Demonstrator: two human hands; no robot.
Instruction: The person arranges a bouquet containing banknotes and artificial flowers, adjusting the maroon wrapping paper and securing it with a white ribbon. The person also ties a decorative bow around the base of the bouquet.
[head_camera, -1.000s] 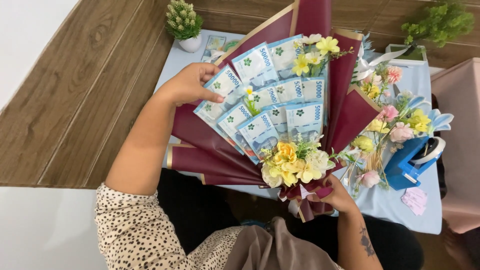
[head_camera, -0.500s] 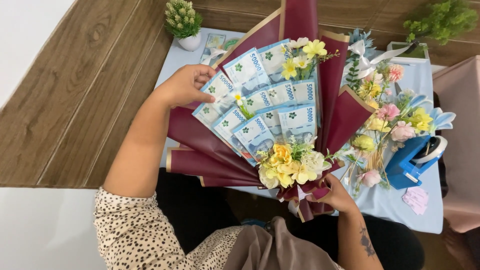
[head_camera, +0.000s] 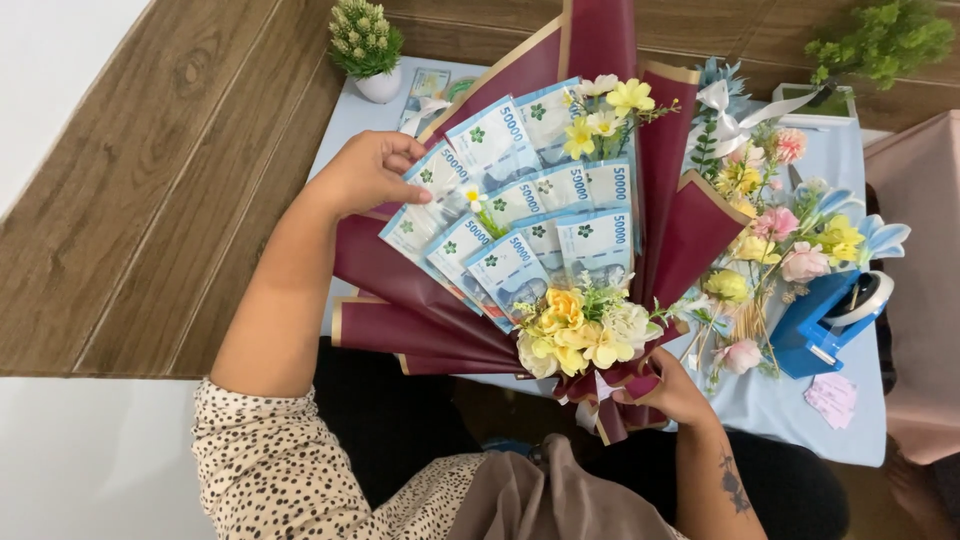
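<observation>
The right hand (head_camera: 672, 388) is closed around the gathered base of the bouquet (head_camera: 560, 230), holding it over the near edge of the light blue surface (head_camera: 350, 125); its fingers are mostly hidden under the maroon wrapping paper (head_camera: 400, 285). The left hand (head_camera: 368, 172) pinches the outer edge of the fanned banknotes (head_camera: 520, 215), fingertips tucked behind them. Yellow flowers (head_camera: 575, 330) cover the notes' lower ends. The bouquet conceals much of the surface; a blue tape dispenser (head_camera: 825, 320) shows at the right.
</observation>
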